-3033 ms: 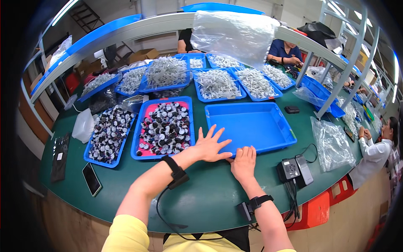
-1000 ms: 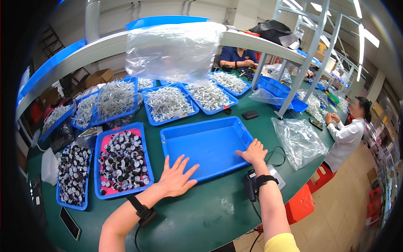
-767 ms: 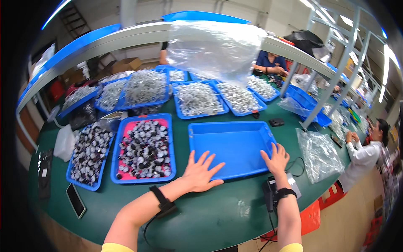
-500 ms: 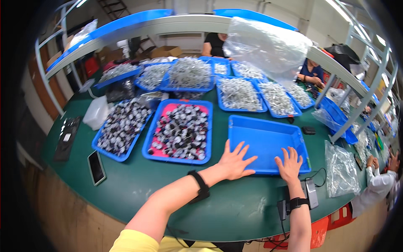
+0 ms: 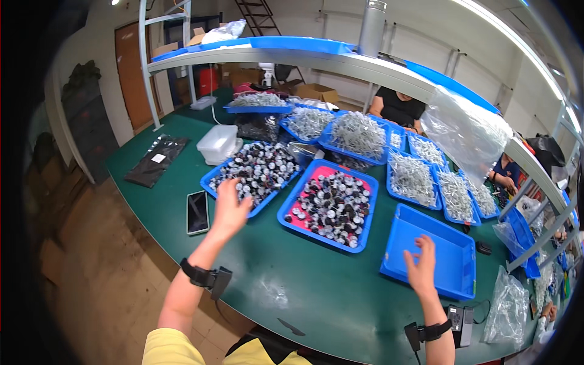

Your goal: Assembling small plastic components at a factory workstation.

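Note:
My left hand (image 5: 230, 210) is open, thumb and fingers apart, at the near-left edge of a blue tray (image 5: 210, 176) heaped with small round black, white and clear parts (image 5: 267, 164). Its fingertips overlap the near parts; whether they touch cannot be told. To the right, my right hand (image 5: 421, 267) hovers open with loosely bent fingers over the near-left part of another blue tray (image 5: 450, 261), whose bottom is bare. Between the hands lies a blue tray (image 5: 285, 214) with a pink bottom, filled with similar round parts (image 5: 337, 204). Both wrists wear black straps.
A phone (image 5: 197, 213) lies beside my left hand. Behind stand a clear plastic box (image 5: 216, 145) and several blue trays of thin clear pieces (image 5: 359, 134). A shelf beam (image 5: 304, 59) crosses above. At right lie a plastic bag (image 5: 508, 304) and a small device (image 5: 460, 325); co-workers sit beyond.
My view has turned left. My left hand has left the bare blue tray and reached left to the tray of round parts. My right hand stays near the bare tray, its fingers more bent.

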Available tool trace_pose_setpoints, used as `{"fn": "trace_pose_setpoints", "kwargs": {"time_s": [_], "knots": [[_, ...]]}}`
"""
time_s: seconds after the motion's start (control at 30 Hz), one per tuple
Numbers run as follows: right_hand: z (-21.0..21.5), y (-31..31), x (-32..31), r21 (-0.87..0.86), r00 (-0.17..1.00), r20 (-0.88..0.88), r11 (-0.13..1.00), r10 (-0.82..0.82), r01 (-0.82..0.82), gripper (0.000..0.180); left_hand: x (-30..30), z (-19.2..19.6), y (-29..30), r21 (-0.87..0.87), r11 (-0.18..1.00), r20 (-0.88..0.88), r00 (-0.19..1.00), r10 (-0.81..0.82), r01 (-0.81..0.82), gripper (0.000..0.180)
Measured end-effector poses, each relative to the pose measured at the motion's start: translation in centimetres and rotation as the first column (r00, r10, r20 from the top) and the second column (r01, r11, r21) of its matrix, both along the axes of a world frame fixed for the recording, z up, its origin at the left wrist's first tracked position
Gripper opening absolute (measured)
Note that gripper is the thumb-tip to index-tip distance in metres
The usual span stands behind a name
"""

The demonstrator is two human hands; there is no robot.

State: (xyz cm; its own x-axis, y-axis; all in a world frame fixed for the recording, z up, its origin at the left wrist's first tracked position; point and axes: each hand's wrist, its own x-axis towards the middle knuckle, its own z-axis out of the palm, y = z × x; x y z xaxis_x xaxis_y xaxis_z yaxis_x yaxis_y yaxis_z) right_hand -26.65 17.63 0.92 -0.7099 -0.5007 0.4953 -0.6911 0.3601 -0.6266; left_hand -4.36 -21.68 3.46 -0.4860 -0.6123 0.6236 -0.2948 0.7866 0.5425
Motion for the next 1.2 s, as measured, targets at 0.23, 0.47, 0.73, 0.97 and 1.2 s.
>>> {"fn": "trace_pose_setpoints", "kwargs": {"time_s": [0.23,0.47,0.73,0.97,1.2], "knots": [[-3.8,-11.9,-0.3,0.108,0.880,0.426,0.977,-0.211,0.182,0.067,2.6,-7.4,-7.2,0.902,0.432,-0.106,0.958,0.265,-0.019,0.044],[-6.2,-12.9,-3.7,-0.068,0.456,0.888,0.968,-0.051,0.241,0.028,-1.5,-9.3,-6.7,0.848,0.279,-0.509,0.839,0.193,0.450,0.039],[-8.5,-12.3,-4.8,0.106,0.730,0.676,0.994,-0.095,0.031,0.031,-1.4,-9.6,-6.5,0.905,0.211,-0.415,0.877,0.243,0.370,0.021],[-7.7,-11.0,-1.3,0.445,0.904,0.355,0.893,-0.239,0.061,0.032,-1.6,-7.7,-4.0,0.876,0.166,-0.471,0.878,0.089,0.453,0.035],[-2.1,-11.5,3.8,0.478,0.879,0.409,0.878,-0.245,0.023,0.040,1.0,-4.3,-4.6,0.860,0.083,-0.502,0.864,-0.047,0.504,0.031]]}}
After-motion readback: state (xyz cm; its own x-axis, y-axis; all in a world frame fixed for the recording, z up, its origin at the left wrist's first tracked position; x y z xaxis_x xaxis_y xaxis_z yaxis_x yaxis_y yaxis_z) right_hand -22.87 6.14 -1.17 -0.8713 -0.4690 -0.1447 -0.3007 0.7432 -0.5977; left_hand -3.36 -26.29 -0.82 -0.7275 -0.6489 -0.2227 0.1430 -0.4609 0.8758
